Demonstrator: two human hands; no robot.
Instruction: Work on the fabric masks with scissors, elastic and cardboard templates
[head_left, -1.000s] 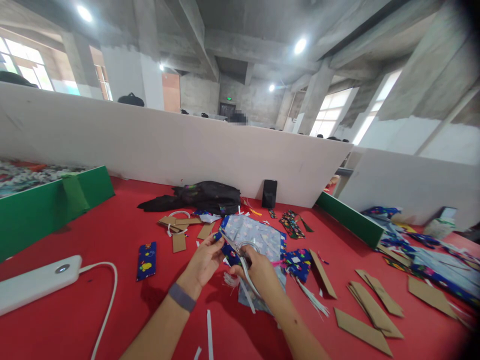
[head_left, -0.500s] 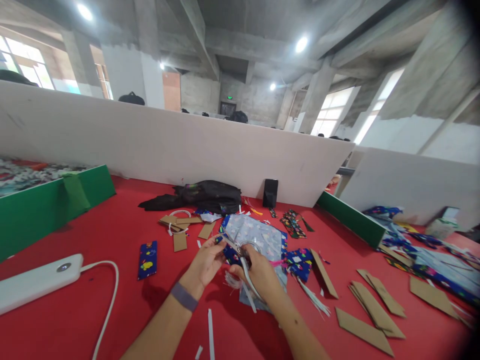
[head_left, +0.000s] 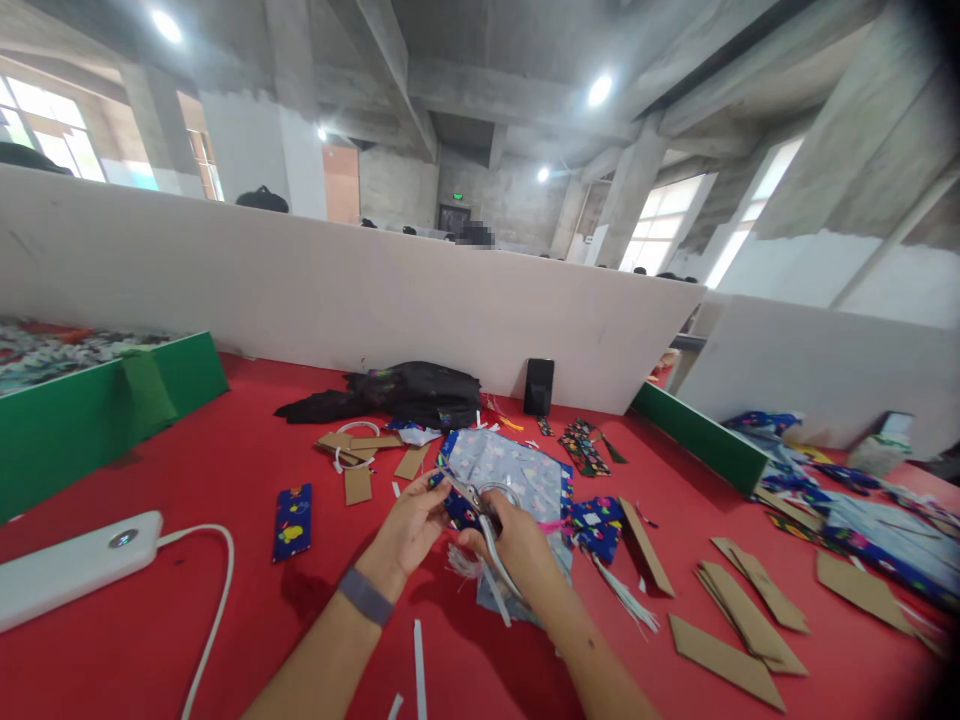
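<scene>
**Scissors on blue print scrap, both hands mid-tabletop**

Hard to read: the spot where the blades meet the cloth is small and partly covered by fingers, so blade opening can't be told. Both forearms are cut off by the bottom edge. Right side of the view is vignetted dark.

Right hand (head_left: 517, 545) has its grip closed through the loops of the scissors (head_left: 480, 505), blades pointing toward 10 o'clock. Left hand (head_left: 412, 525), grey wristband on the wrist, has its grip pinched shut on the blue print scrap (head_left: 459, 508), which sits right at the blades, between the two hands and touching both. Thin white strips (head_left: 491, 565) hang under the right hand; what they attach to is unclear.

Just past the hands at 12 o'clock lies a pale printed fabric piece (head_left: 506, 465) on the red tabletop (head_left: 187, 460). Cardboard templates (head_left: 739, 620) are spread at 3 to 4 o'clock. A small blue fabric strip (head_left: 292, 520) lies at 9 o'clock, well apart from the hands. White power bank (head_left: 75, 565) with cable sits far out at 8 o'clock. Black cloth bundle (head_left: 412, 392) rests against the white partition (head_left: 300, 290) at 12 o'clock.
</scene>
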